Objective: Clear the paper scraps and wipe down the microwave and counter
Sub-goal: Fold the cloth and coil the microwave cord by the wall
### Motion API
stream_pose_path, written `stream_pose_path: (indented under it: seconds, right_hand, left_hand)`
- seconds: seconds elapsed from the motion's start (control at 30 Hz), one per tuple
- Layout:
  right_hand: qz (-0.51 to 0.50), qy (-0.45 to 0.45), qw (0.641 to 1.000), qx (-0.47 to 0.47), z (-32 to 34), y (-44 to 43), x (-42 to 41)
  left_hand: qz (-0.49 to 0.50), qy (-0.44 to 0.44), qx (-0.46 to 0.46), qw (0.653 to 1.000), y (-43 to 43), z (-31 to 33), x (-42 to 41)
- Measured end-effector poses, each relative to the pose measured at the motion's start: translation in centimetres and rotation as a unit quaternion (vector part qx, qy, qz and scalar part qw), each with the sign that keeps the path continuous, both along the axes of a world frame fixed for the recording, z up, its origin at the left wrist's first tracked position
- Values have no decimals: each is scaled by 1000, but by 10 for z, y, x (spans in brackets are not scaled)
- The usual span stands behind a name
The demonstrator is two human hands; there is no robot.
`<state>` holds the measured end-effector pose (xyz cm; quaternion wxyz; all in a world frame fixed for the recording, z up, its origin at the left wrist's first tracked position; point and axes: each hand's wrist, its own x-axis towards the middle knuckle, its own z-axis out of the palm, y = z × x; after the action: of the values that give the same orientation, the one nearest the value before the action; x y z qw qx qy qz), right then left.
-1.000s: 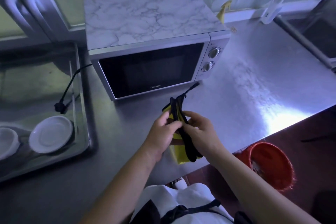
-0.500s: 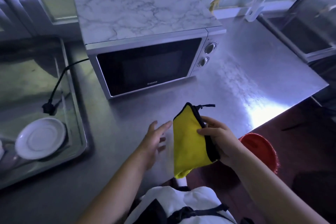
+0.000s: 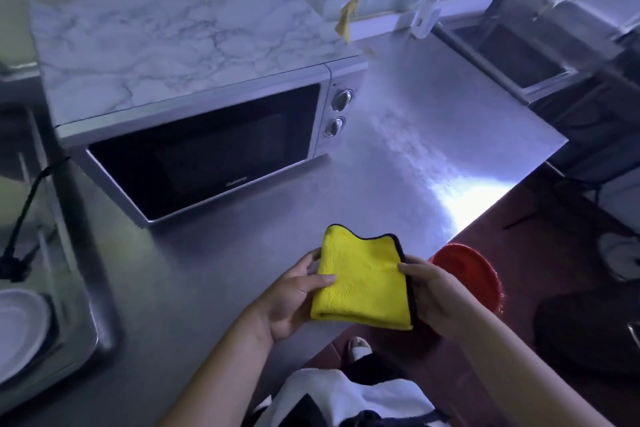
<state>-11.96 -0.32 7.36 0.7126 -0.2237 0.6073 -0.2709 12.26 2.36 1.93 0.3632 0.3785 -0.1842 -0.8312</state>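
Observation:
A folded yellow cloth (image 3: 363, 279) with a black hem is held flat over the near edge of the steel counter (image 3: 433, 121). My left hand (image 3: 294, 295) grips its left side, thumb on top. My right hand (image 3: 433, 291) pinches its right hem. The microwave (image 3: 194, 149), silver with a marble-patterned top and a dark door, stands on the counter beyond the cloth, its door shut. No paper scraps show on the counter or on the microwave top.
A red bucket (image 3: 467, 274) stands on the floor right of my right hand. A sink tray with a white plate (image 3: 17, 329) lies at the left, a black plug and cord (image 3: 17, 246) beside it. A second sink (image 3: 512, 55) is far right.
The cloth hung bunched from both hands, then from my right hand alone; now it is folded flat and my left hand grips it again. The view has shifted left and down.

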Motion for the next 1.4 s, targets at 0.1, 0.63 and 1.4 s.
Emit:
stream_pose_path:
  seconds: [0.1,0.63,1.4]
  right_hand:
    - [1,6,1000,9,-16,-16,-35]
    - [79,-66,995,13,-48,-241,-182]
    - [107,90,986,-87,-4,-476,-196]
  left_hand:
    - [-65,-16,-7,998,-19,-3,-24]
    - [-11,-200,23,979,-205,31,-170]
    - [-6,-163,-15,987,-460,20,-188]
